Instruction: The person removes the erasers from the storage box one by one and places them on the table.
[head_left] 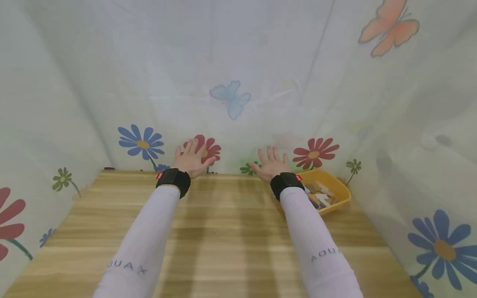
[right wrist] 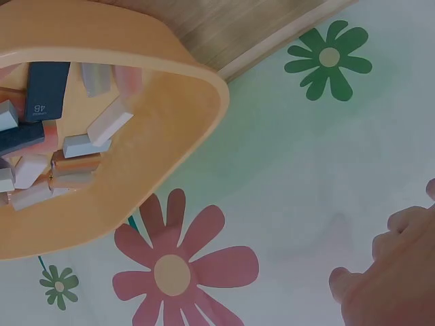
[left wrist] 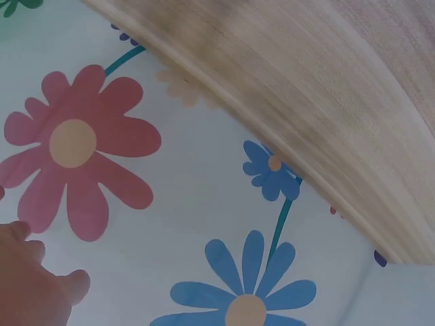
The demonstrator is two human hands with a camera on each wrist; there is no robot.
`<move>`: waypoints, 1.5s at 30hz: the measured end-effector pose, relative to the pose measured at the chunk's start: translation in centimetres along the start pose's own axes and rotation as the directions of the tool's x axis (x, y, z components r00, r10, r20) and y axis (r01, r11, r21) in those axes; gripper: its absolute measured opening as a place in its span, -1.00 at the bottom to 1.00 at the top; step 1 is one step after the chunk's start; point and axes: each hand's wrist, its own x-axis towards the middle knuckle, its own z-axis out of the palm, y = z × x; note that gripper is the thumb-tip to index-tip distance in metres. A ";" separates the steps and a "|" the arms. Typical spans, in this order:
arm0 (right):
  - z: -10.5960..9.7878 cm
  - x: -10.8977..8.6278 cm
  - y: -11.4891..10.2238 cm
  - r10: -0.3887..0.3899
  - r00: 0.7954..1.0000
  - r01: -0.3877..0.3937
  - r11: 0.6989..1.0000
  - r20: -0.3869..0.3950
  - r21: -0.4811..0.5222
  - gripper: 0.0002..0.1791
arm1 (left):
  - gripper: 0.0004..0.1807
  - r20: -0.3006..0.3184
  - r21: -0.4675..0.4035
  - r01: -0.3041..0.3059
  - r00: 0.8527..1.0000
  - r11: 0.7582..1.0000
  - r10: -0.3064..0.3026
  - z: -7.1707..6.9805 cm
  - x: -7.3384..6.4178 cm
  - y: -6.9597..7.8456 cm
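Observation:
Both arms reach forward over the wooden table, toward its far edge. My left hand (head_left: 191, 160) has its fingers spread in front of a printed red flower and holds nothing; part of this hand (left wrist: 34, 285) shows at the lower left of the left wrist view. With fingers apart, my right hand (head_left: 273, 166) holds nothing either, just left of a yellow plastic basket (head_left: 344, 194). In the right wrist view the basket (right wrist: 183, 115) contains several small blocks that look like erasers, among them a dark one (right wrist: 47, 92) marked 4B. My right forearm hides the basket's near left part.
A wooden table (head_left: 223, 240) stretches below the arms. Behind it and at both sides hangs a pale curtain (head_left: 261, 49) printed with flowers and butterflies, close to the table's edges. The basket stands at the table's far right corner.

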 end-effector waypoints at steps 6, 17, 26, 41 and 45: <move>0.1 -0.2 0.3 -0.015 1.000 0.015 1.000 -0.008 -0.008 -0.21 | -0.19 0.000 -0.020 0.000 1.000 1.000 -0.001 0.1 -0.3 0.3; -0.5 -0.8 1.3 0.008 1.000 -0.008 1.000 0.018 -0.017 -0.24 | -0.23 -0.011 -0.033 -0.007 1.000 0.999 0.006 0.4 0.3 1.1; -0.6 -2.2 5.8 0.114 0.993 -0.114 0.993 0.033 0.007 -0.29 | -0.24 0.071 -0.055 -0.043 0.996 0.998 0.046 0.7 1.7 3.6; 0.6 -7.1 17.0 0.370 0.922 -0.382 0.918 0.114 0.107 -0.19 | -0.31 0.095 -0.147 -0.234 0.964 0.961 0.249 5.1 5.3 14.3; 1.6 -7.6 19.2 0.413 0.903 -0.427 0.893 0.118 0.145 -0.17 | -0.27 0.144 -0.185 -0.227 0.956 0.956 0.255 6.6 5.5 17.5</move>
